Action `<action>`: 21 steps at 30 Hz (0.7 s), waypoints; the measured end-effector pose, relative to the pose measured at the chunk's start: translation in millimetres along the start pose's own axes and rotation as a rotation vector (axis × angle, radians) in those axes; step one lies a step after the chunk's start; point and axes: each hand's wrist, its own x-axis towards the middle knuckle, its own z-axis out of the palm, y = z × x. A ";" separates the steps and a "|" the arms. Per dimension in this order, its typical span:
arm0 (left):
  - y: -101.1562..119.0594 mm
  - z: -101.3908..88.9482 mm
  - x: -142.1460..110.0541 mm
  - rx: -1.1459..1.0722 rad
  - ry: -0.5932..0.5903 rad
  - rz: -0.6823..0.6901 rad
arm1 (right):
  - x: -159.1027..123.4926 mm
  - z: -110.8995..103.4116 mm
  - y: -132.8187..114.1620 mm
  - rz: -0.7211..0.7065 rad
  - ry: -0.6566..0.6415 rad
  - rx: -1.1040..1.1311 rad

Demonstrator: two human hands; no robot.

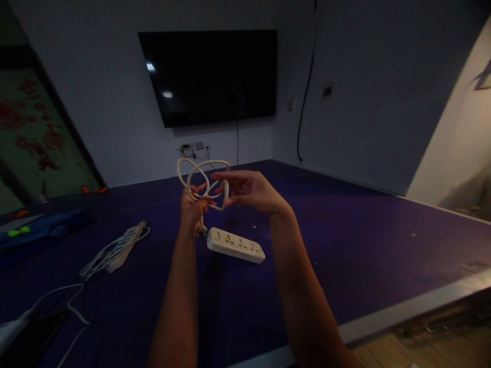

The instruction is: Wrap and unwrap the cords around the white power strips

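Loops of a pale power cord (209, 162) rise above my hands. The fingers of my left hand (193, 207) are closed around the gathered loops. My right hand (255, 193) is at the right side of the coil, its thumb and fingers curved around a bend of the cord; exact finger contact is partly hidden. A white power strip (236, 246) lies tilted just below and between my hands, its sockets facing up. The cord runs down from my left hand to the strip's left end.
The purple surface (364, 235) spreads all round. At left lie a second power strip (125, 248) with its cord wrapped on it, a loose white cable (57, 290), a dark flat object (36, 335) and blue cloth (53, 227). A television (218, 76) hangs on the back wall.
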 end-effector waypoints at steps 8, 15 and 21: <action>-1.8 0.2 -4.2 0.207 -0.116 0.142 | 13.0 10.3 12.1 0.038 0.236 -0.451; 8.0 9.6 -11.0 0.318 -0.174 0.180 | 19.8 14.0 24.5 0.064 0.405 -0.690; 9.7 14.4 -16.4 0.245 -0.310 0.144 | 23.7 10.8 39.2 0.095 0.608 -0.799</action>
